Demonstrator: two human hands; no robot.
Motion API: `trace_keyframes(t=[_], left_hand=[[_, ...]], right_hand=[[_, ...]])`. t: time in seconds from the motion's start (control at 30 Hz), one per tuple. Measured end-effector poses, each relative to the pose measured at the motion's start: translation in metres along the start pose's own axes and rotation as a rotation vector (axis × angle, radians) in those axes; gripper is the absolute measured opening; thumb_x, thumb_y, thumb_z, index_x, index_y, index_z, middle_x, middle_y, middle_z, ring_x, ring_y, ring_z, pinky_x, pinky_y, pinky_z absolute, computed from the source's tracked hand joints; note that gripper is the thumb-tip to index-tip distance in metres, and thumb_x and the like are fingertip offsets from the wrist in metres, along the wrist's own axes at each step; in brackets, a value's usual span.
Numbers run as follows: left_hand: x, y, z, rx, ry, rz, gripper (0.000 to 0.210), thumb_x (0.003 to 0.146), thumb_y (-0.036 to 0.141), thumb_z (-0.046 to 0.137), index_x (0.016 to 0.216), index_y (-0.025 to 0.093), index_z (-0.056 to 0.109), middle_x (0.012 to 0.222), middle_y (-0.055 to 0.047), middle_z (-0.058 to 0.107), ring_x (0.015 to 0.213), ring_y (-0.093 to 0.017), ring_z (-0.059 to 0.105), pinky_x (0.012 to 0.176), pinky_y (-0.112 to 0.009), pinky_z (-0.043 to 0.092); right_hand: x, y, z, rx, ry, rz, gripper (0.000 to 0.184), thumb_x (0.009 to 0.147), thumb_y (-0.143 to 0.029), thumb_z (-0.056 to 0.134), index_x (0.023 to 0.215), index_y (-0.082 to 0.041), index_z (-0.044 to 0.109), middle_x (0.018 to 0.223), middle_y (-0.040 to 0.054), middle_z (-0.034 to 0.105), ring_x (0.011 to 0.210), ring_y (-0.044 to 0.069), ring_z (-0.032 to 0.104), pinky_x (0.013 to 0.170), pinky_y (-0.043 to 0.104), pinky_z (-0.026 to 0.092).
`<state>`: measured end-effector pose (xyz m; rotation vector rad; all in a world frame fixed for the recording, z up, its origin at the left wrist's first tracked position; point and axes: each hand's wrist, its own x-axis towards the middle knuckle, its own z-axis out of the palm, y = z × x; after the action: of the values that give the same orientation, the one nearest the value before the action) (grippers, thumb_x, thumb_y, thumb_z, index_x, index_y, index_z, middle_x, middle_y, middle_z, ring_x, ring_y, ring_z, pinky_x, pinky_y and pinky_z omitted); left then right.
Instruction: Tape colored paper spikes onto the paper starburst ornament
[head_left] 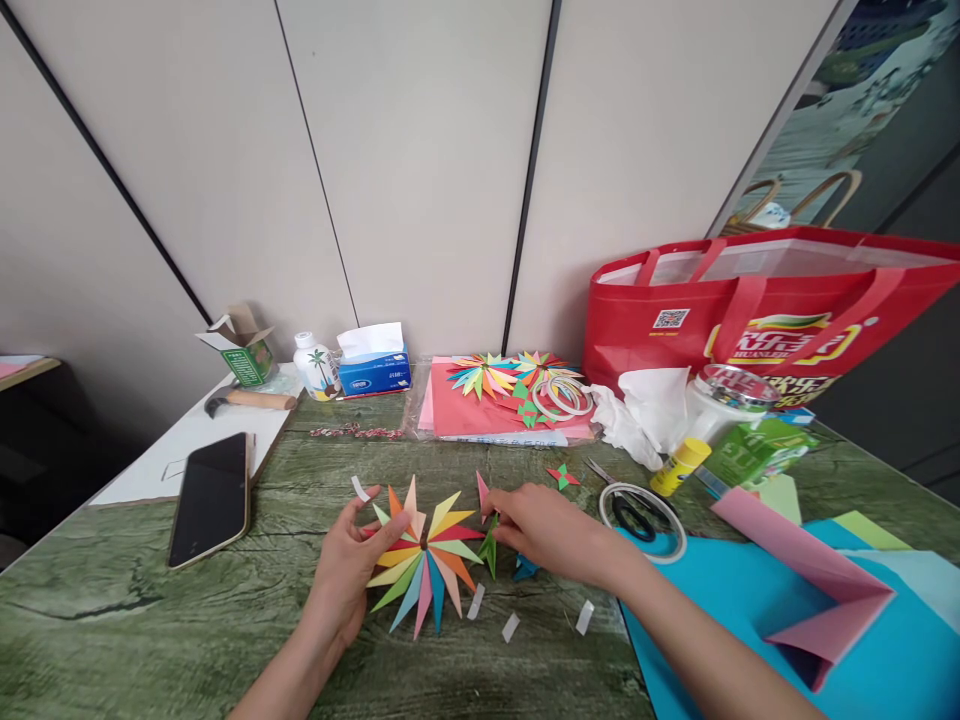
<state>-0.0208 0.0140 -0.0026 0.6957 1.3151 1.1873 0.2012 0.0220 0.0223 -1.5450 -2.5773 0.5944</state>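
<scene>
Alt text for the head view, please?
A person's left grip holds a multicolored paper star at a green table, while the right grip is at folded pink paper close beside it. Behind stand a tissue box and a red bag; a phone lies left.

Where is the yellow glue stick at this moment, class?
In the head view, the yellow glue stick is right of centre, beyond and to the right of the person's right hand, between the white tissues and the green packet.
</scene>
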Motion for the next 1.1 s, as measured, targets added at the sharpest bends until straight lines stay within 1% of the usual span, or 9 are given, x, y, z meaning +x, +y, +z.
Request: trace_keyframes(t=[0.13, 0.27, 0.33, 0.43, 0.5, 0.7, 0.9, 1.03, 1.1], left_hand=[[-0.001, 0.001, 0.000, -0.001, -0.004, -0.005, 0.083, 0.050, 0.025, 0.080, 0.122, 0.016, 0.041, 0.056, 0.000, 0.069, 0.047, -0.020, 0.065, 0.044, -0.026, 0.051], [-0.002, 0.004, 0.001, -0.005, -0.024, -0.018, 0.081, 0.051, 0.026, 0.080, 0.121, 0.016, 0.041, 0.057, -0.001, 0.070, 0.050, -0.021, 0.066, 0.047, -0.027, 0.051], [-0.004, 0.004, 0.002, -0.007, -0.034, -0.031, 0.081, 0.051, 0.027, 0.080, 0.121, 0.016, 0.041, 0.057, 0.000, 0.069, 0.048, -0.020, 0.065, 0.047, -0.027, 0.051], [-0.005, 0.003, 0.004, -0.015, -0.042, -0.038, 0.079, 0.051, 0.028, 0.080, 0.119, 0.016, 0.042, 0.053, 0.001, 0.067, 0.043, -0.017, 0.062, 0.045, -0.025, 0.049], [-0.006, 0.002, 0.006, -0.020, -0.046, -0.038, 0.078, 0.051, 0.029, 0.080, 0.117, 0.016, 0.043, 0.052, 0.001, 0.067, 0.042, -0.016, 0.061, 0.044, -0.024, 0.048], [-0.009, 0.002, 0.007, 0.008, -0.073, -0.072, 0.082, 0.052, 0.031, 0.079, 0.122, 0.017, 0.039, 0.055, 0.001, 0.067, 0.046, -0.018, 0.063, 0.047, -0.026, 0.049], [-0.007, -0.001, 0.005, 0.038, -0.072, -0.050, 0.083, 0.050, 0.033, 0.080, 0.121, 0.014, 0.040, 0.056, 0.000, 0.068, 0.047, -0.017, 0.062, 0.047, -0.025, 0.047], [-0.006, -0.003, 0.005, 0.082, -0.050, -0.052, 0.086, 0.044, 0.026, 0.082, 0.119, 0.014, 0.042, 0.046, 0.006, 0.061, 0.043, -0.016, 0.060, 0.044, -0.022, 0.044], [-0.006, -0.002, 0.005, 0.106, -0.050, -0.049, 0.087, 0.043, 0.025, 0.083, 0.119, 0.013, 0.042, 0.043, 0.008, 0.058, 0.041, -0.015, 0.058, 0.042, -0.021, 0.042]], right_hand=[[0.003, -0.003, -0.002, 0.111, 0.122, 0.050, 0.014, 0.084, -0.019, 0.045, 0.088, -0.019, 0.058, 0.069, 0.0022, 0.063, 0.065, 0.016, 0.057, 0.055, 0.024, 0.030], [0.006, -0.002, 0.002, 0.462, 0.234, 0.052, 0.016, 0.082, -0.024, 0.049, 0.097, -0.019, 0.052, 0.079, 0.0020, 0.063, 0.071, 0.015, 0.057, 0.062, 0.024, 0.039], [0.007, -0.002, 0.006, 0.672, 0.200, 0.078, 0.039, 0.075, -0.028, 0.059, 0.111, -0.020, 0.045, 0.093, 0.0042, 0.059, 0.076, 0.014, 0.057, 0.066, 0.026, 0.043], [0.009, -0.007, 0.012, 0.934, 0.068, 0.148, 0.080, 0.063, -0.030, 0.071, 0.129, -0.021, 0.027, 0.112, 0.0095, 0.049, 0.076, 0.013, 0.057, 0.069, 0.028, 0.046], [0.009, -0.011, 0.016, 1.031, -0.005, 0.177, 0.092, 0.059, -0.026, 0.073, 0.133, -0.021, 0.019, 0.115, 0.0114, 0.046, 0.074, 0.012, 0.057, 0.069, 0.029, 0.047], [0.008, -0.021, 0.022, 0.970, -0.027, 0.174, 0.093, 0.056, -0.019, 0.074, 0.133, -0.018, 0.023, 0.108, 0.0096, 0.050, 0.085, 0.018, 0.056, 0.075, 0.032, 0.046], [0.008, -0.023, 0.025, 0.919, -0.025, 0.174, 0.091, 0.057, -0.018, 0.072, 0.134, -0.020, 0.023, 0.106, 0.0086, 0.051, 0.081, 0.017, 0.057, 0.072, 0.031, 0.045], [0.008, -0.023, 0.028, 0.884, -0.034, 0.176, 0.094, 0.055, -0.019, 0.074, 0.134, -0.021, 0.023, 0.107, 0.0083, 0.052, 0.081, 0.017, 0.057, 0.071, 0.029, 0.045], [0.008, -0.022, 0.027, 0.859, -0.024, 0.170, 0.089, 0.058, -0.024, 0.073, 0.133, -0.021, 0.025, 0.105, 0.0087, 0.054, 0.078, 0.017, 0.058, 0.070, 0.029, 0.046]])
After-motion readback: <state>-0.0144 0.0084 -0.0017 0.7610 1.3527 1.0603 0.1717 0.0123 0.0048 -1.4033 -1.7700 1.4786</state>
